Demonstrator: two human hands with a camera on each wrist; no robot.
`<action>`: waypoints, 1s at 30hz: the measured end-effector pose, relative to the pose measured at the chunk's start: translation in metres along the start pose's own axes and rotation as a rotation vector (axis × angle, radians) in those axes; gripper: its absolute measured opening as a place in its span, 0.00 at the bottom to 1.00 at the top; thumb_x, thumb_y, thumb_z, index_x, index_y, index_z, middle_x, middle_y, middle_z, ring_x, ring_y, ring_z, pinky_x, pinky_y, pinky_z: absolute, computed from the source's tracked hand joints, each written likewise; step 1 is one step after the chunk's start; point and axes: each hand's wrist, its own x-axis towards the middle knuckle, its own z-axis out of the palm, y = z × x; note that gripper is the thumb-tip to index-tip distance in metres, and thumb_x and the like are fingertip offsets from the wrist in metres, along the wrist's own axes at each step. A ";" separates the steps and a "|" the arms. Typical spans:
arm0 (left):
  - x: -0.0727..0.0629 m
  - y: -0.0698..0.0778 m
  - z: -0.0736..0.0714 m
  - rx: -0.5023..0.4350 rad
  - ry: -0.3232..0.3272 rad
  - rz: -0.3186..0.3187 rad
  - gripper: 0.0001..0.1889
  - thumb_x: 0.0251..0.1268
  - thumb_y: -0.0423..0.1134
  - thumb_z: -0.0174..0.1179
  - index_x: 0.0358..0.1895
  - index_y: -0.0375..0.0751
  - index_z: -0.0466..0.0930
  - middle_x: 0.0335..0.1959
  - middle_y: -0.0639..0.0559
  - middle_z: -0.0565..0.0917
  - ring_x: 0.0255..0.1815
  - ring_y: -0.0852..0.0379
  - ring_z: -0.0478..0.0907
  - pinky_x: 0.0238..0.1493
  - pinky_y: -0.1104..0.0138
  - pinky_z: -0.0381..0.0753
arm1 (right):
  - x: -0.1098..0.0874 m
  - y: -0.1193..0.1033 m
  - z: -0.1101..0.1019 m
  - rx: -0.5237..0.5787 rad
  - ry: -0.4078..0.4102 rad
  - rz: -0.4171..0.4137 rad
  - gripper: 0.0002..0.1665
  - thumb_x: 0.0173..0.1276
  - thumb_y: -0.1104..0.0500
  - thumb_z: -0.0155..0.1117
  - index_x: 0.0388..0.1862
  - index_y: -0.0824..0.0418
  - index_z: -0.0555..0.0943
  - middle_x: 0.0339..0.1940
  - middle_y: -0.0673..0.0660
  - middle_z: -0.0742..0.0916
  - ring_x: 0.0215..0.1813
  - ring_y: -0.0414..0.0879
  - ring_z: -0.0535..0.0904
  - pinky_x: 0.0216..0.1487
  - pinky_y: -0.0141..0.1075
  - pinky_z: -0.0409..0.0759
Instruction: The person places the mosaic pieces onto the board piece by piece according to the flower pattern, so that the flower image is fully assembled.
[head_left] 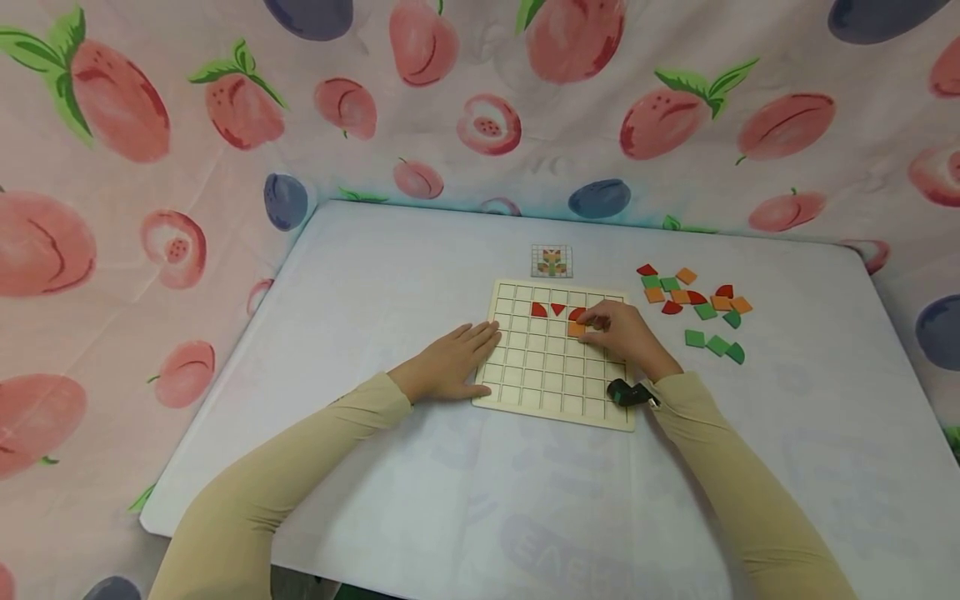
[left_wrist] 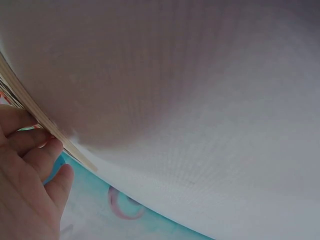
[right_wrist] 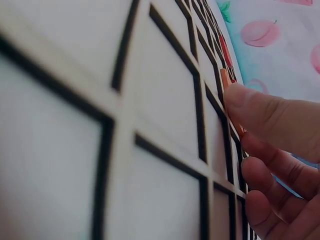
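A light wooden board [head_left: 529, 376] with a grid of square recesses lies on the white table. My left hand [head_left: 457, 362] rests at its left edge, fingers extended over the rim; the left wrist view shows those fingertips along the board's edge [left_wrist: 55, 131]. Over the upper right of the grid, my right hand [head_left: 624, 335] pinches an orange square tile [head_left: 576, 330] between thumb and index finger. In the right wrist view the thumb lies on that orange tile [right_wrist: 224, 79]. Just above it sits a red tile [head_left: 576, 314], partly covered by the fingers. A red quarter-round tile [head_left: 539, 310] and a red triangle [head_left: 557, 309] occupy other top cells.
Right of the board lie loose green, orange and red tiles, among them a green square [head_left: 694, 338] and an orange square [head_left: 686, 276]. A small pattern card [head_left: 551, 261] lies behind the board. Fruit-printed cloth [head_left: 487, 83] hangs beyond the table [head_left: 420, 258].
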 end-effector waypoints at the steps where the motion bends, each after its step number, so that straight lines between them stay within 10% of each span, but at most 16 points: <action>1: 0.000 0.000 0.000 0.002 -0.001 0.000 0.46 0.65 0.65 0.45 0.75 0.35 0.42 0.77 0.42 0.45 0.78 0.49 0.42 0.77 0.57 0.45 | 0.000 0.000 0.000 0.001 -0.002 0.001 0.16 0.58 0.60 0.70 0.46 0.64 0.83 0.41 0.61 0.83 0.42 0.52 0.76 0.46 0.44 0.75; 15: 0.000 0.000 0.002 0.015 0.002 0.005 0.46 0.65 0.65 0.44 0.75 0.35 0.42 0.77 0.42 0.45 0.78 0.48 0.43 0.77 0.57 0.46 | -0.003 0.008 -0.006 0.070 0.032 -0.005 0.15 0.60 0.58 0.68 0.47 0.61 0.84 0.41 0.60 0.84 0.42 0.51 0.76 0.46 0.40 0.75; 30: 0.000 0.000 0.000 0.017 0.005 0.007 0.46 0.66 0.65 0.44 0.75 0.35 0.43 0.77 0.42 0.45 0.78 0.49 0.43 0.77 0.58 0.46 | -0.028 0.062 -0.094 0.160 0.230 0.118 0.23 0.63 0.51 0.65 0.55 0.59 0.79 0.52 0.59 0.82 0.40 0.28 0.74 0.37 0.20 0.74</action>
